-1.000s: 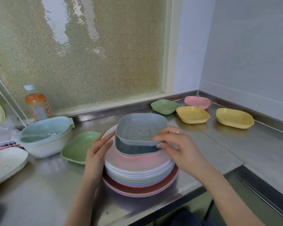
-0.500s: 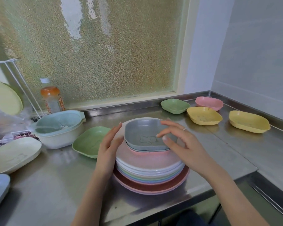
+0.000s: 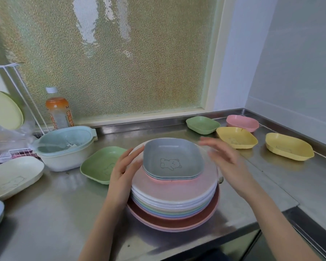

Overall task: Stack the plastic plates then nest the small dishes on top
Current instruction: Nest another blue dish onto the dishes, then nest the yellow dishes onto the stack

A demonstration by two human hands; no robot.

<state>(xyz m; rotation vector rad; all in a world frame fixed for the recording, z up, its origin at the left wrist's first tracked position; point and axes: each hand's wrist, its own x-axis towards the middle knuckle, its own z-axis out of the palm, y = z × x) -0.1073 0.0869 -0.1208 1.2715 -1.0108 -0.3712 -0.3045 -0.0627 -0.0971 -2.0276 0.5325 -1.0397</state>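
With grey square bear-printed small dishes (image 3: pixel 172 160) nested atop the stack of round pastel plastic plates (image 3: pixel 174 201), the blurred, empty, open-fingered right hand (image 3: pixel 227 164) is nearer the loose yellow plastic dish (image 3: pixel 236 137) beyond it, while the straight-fingered left hand (image 3: pixel 123 171) steadies the stack.

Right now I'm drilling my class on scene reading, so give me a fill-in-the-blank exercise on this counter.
1. The grey dish on the plate stack bears a drawn ____.
2. The lone dish beside the left hand is ____ in colour.
3. The right hand holds ____.
4. At the back right, two dishes are ____.

Missing words: bear; green; nothing; yellow
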